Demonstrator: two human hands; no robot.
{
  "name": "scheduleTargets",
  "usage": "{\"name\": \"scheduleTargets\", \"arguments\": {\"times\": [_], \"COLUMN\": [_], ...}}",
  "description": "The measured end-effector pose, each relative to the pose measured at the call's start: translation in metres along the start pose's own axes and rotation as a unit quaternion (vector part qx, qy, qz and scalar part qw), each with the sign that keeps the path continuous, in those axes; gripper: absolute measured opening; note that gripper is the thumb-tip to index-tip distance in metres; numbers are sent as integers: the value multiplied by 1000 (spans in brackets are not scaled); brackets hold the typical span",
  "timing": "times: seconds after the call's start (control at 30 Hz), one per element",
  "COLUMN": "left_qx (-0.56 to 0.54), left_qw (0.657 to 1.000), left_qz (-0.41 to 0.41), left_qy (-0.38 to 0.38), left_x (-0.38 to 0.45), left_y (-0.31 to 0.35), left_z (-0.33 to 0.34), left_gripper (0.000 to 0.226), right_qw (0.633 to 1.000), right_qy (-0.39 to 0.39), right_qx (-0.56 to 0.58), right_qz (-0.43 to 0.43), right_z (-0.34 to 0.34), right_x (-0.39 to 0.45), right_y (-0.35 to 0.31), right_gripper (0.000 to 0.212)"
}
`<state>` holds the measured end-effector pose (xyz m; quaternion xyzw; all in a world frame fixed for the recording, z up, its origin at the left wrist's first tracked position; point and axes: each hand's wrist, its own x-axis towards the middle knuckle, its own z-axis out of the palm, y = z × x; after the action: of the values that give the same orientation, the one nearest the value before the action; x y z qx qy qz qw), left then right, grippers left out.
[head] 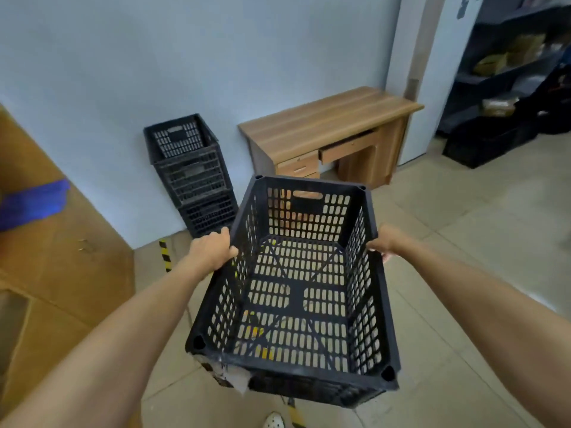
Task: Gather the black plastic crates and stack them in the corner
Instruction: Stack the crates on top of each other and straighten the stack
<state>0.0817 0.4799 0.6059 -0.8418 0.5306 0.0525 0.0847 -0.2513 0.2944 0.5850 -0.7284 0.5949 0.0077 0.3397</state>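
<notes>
I hold an empty black perforated plastic crate (296, 291) in front of me, above the floor, its open top facing me. My left hand (213, 248) grips its left long rim and my right hand (386, 242) grips its right long rim. Ahead, against the pale wall, stands a stack of black crates (191, 174), three high, between the cardboard on the left and a desk on the right. The stack leans slightly in the wide-angle view.
A wooden desk (327, 118) with drawers stands right of the stack. Large cardboard boxes (55, 242) with blue tape fill the left. Dark shelving (509, 66) and more black crates (485, 143) are at the far right. Yellow-black floor tape (165, 254) runs by the cardboard. The floor is tiled.
</notes>
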Motion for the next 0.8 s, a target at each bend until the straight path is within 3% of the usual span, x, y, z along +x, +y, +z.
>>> {"name": "scheduleTargets", "arguments": {"times": [0.4,0.57,0.8], "left_qx": [-38,-21,-76], "left_qw": [993,991,972], "left_qz": [-108,-131,-195], "left_qy": [-17,-4,110], "left_x": [19,50,122], "left_y": [-193,-255,-302], "left_z": [5,-6,-44], "left_gripper": [40,30,26], "right_qw": [991,987,984], "right_qy": [-54,-67,-73], "right_qx": [-52,-54,-37], "right_qz": [-110,-135,-161], "right_z": [68,84,70], "right_x": [83,111,171], "right_y": [-214,-283,-352], "right_gripper": [21,21,31]}}
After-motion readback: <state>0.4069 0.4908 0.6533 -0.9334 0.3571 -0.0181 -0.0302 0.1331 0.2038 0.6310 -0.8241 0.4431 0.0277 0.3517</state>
